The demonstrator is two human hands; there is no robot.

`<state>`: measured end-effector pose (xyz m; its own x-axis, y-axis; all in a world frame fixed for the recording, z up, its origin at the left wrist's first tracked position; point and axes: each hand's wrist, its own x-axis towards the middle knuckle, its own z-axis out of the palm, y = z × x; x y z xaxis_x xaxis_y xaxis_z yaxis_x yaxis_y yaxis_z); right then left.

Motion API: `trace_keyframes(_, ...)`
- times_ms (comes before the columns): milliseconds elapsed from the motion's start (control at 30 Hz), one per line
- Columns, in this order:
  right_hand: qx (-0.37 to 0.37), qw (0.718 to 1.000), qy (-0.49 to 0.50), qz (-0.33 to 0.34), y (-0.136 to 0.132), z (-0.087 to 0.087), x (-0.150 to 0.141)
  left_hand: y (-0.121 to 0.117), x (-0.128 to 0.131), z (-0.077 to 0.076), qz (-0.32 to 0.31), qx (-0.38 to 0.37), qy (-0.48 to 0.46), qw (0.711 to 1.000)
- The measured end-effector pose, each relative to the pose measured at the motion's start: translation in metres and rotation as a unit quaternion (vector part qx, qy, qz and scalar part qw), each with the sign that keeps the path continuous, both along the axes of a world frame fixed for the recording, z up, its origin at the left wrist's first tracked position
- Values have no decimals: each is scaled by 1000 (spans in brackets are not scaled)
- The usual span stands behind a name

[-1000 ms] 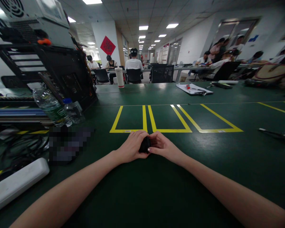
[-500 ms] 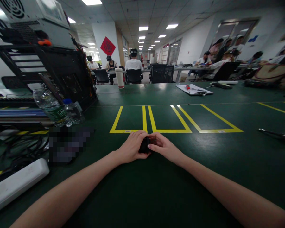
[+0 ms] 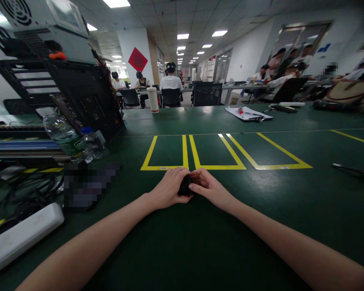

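Observation:
A small, dark, rounded object (image 3: 185,186) is held between both hands over the green table (image 3: 188,250); its kind is not clear, as fingers cover much of it. My left hand (image 3: 170,187) wraps round its left side, thumb below and fingers over the top. From the right, my right hand (image 3: 208,186) grips it with thumb and bent fingers. Just beyond the hands, yellow tape outlines (image 3: 220,167) mark the tabletop.
At left stand a computer case (image 3: 91,97), a large clear bottle (image 3: 63,135) and a smaller blue-capped bottle (image 3: 94,142). A white power strip (image 3: 27,238) lies nearer. Farther back are a white cup (image 3: 153,99) and a clipboard (image 3: 248,114). A dark slim tool (image 3: 353,170) lies right.
Both hands stay in nearly the same place around the dark object. The right thumb has shifted up slightly on it. The view has moved very little.

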<state>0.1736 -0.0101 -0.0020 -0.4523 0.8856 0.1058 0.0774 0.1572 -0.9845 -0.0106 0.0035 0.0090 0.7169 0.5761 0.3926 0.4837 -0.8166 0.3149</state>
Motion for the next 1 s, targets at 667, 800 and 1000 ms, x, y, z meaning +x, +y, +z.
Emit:
trace_keyframes(667, 3, 1000, -17, 5, -3, 2, 0, 1, 0, -1, -1, -1, 0, 1000)
trace_keyframes(800, 6, 1000, -11, 13, -3, 0, 0, 2, 0, -3, -3, 6, 0, 1000)
trace_keyframes(1000, 27, 999, 16, 30, -2, -2, 0, 1, 0, -2, -1, 2, -1, 1000)
